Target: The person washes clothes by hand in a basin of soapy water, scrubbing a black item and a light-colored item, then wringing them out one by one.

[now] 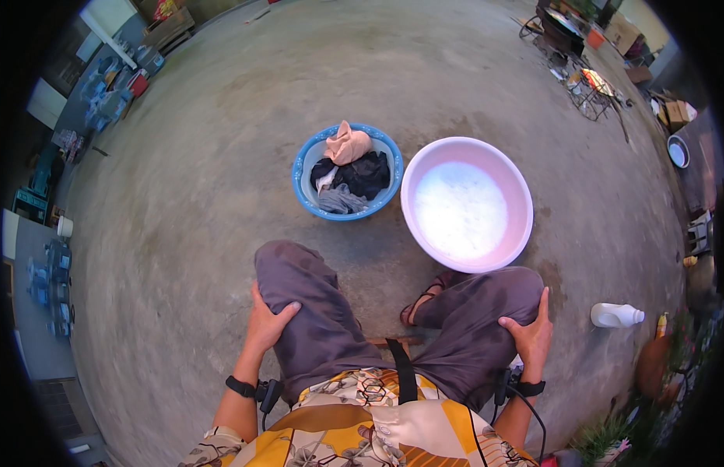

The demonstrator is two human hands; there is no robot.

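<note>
My left hand (270, 317) rests on the outer side of my left knee, thumb apart from the fingers, which are partly hidden behind the trouser leg. On the outer side of my right knee lies my right hand (531, 331), its thumb and fingers spread, holding nothing. Ahead of my knees stands a blue basin (301, 191) with dark, grey and white clothes (362, 177) in it and a peach cloth (347, 145) on top. Close by its right side is a larger pale pink basin (520, 204) filled with white suds (461, 210).
A white bottle (615, 315) lies on the concrete floor (222, 194) to my right, near a yellow bottle (661, 324) and plants. Blue water jugs (58, 272) line the left wall. A metal stand (591, 97) and boxes are at the far right.
</note>
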